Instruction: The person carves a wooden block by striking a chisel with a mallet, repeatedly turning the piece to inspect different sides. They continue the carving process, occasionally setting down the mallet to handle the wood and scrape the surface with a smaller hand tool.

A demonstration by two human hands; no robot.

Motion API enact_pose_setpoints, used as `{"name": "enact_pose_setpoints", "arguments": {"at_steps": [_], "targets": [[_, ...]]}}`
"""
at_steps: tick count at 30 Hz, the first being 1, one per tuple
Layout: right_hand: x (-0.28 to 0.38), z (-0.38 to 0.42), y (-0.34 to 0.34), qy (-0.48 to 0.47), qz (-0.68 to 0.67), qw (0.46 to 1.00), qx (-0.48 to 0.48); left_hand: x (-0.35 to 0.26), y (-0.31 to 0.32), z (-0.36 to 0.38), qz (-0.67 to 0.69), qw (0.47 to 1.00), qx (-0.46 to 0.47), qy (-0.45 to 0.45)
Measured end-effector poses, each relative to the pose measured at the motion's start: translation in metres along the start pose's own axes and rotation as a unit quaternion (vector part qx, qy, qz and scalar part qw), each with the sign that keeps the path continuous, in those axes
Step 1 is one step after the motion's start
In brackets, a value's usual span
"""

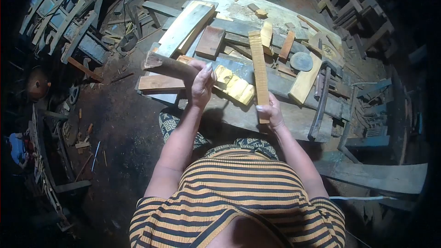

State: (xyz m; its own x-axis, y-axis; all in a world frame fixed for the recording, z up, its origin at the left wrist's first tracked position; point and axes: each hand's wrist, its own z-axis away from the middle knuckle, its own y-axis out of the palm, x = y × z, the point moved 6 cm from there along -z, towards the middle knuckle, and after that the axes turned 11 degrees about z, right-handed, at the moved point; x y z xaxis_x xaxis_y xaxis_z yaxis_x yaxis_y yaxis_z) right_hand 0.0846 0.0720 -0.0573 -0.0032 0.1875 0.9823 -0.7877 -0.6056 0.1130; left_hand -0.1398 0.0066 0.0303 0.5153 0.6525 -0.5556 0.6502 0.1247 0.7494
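My left hand (202, 83) is closed around a thick brown piece of wood (167, 65), whose blunt end points to the left. In my right hand (273, 113) a long, narrow wooden strip (259, 64) is gripped near its lower end. The strip stands out over the bench, and fine cross lines mark its face. Between both hands lies a bright yellow, rough-cut wood block (235, 85) on the workbench (289, 119). Just beyond my left hand is a reddish-brown block (210, 42).
A long pale beam (188, 25) lies at the bench's left. On its right are a round grey disc (302, 61), a yellowish board (306, 80) and a dark curved bar (320, 103). Timber racks (342, 0) and wood scraps surround the bench.
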Motion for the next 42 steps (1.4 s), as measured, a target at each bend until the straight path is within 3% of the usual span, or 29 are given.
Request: {"name": "enact_pose_setpoints", "arguments": {"at_steps": [2,8,13,17,20,23,28,38,42], "targets": [[0.000,0.000,-0.001,0.000,0.003,1.000,-0.003,0.007,0.001,-0.009,0.020,0.999,0.029,-0.012],[0.009,0.002,0.002,-0.003,0.011,1.000,0.003,0.024,-0.016,-0.020,0.053,0.995,-0.018,-0.085],[0.005,0.000,0.002,0.004,0.022,1.000,0.010,0.027,-0.023,-0.026,0.023,0.994,0.027,-0.106],[0.005,-0.001,0.001,0.001,0.039,0.999,0.000,-0.001,-0.008,-0.039,0.003,0.999,0.001,-0.044],[0.007,0.000,0.002,0.002,0.048,0.999,-0.001,-0.025,-0.014,-0.048,-0.011,0.994,-0.105,-0.009],[0.007,0.000,0.003,0.010,0.047,0.999,0.000,-0.020,-0.028,-0.048,0.018,0.990,-0.143,0.000],[0.002,0.000,0.001,0.009,0.051,0.999,-0.003,-0.021,-0.018,-0.052,0.005,0.989,-0.141,0.033],[0.007,0.000,0.003,0.010,0.078,0.997,0.005,-0.017,-0.009,-0.067,-0.058,0.997,-0.056,-0.003],[0.007,-0.001,0.002,0.020,0.084,0.996,0.002,-0.013,-0.012,-0.066,-0.057,0.995,-0.086,-0.009]]}}
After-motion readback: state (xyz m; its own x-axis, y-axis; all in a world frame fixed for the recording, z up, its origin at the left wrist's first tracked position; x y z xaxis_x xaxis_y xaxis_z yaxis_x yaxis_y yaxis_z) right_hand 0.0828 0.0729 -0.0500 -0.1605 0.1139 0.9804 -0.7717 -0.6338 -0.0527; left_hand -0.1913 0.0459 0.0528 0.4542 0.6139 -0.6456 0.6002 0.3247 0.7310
